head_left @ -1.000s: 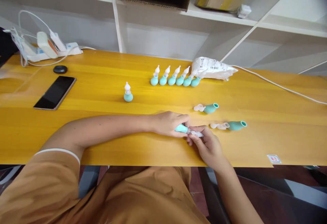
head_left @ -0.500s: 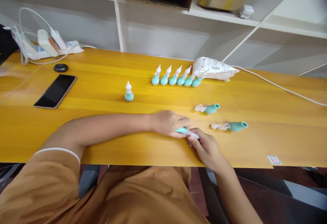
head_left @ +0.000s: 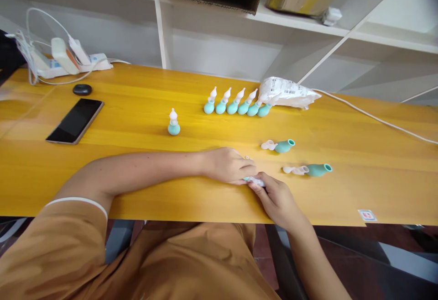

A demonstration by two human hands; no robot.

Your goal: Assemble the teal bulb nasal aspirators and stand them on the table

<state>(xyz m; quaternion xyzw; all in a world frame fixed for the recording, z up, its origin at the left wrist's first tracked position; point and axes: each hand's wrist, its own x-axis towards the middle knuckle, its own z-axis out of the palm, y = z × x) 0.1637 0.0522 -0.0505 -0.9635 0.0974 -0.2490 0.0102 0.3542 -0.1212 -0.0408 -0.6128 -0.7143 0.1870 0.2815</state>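
Bulb aspirator (head_left: 253, 181) was noted at the near edge of the table (head_left: 191, 202), pinched between both hands and almost wholly covered; only a sliver of teal bulb and clear tip showed. Left hand (head_left: 228, 165) was closed over the bulb end, knuckles up. Right hand (head_left: 278, 198), at four o'clock from it, was closed with its fingertips on the clear tip end.

Assessment: the piece appears light, soft and squeezable at the bulb. The small clear tip is likely slippery and easy to dislodge. Best hold is judged to be the bulb's body, with a fingertip pinch at the tip's base.

At two o'clock from the hands lay two loose teal bulbs (head_left: 318, 169), on their sides, each with a clear tip (head_left: 294, 170) just beside its narrow end. At eleven o'clock one finished unit (head_left: 173, 123) stood upright alone. Farther, at twelve o'clock, a row of six units (head_left: 236, 103) stood close together, its right end against a white plastic bag (head_left: 289, 92). A phone (head_left: 75, 120) lay far off at ten o'clock, a power strip (head_left: 73, 64) beyond it.
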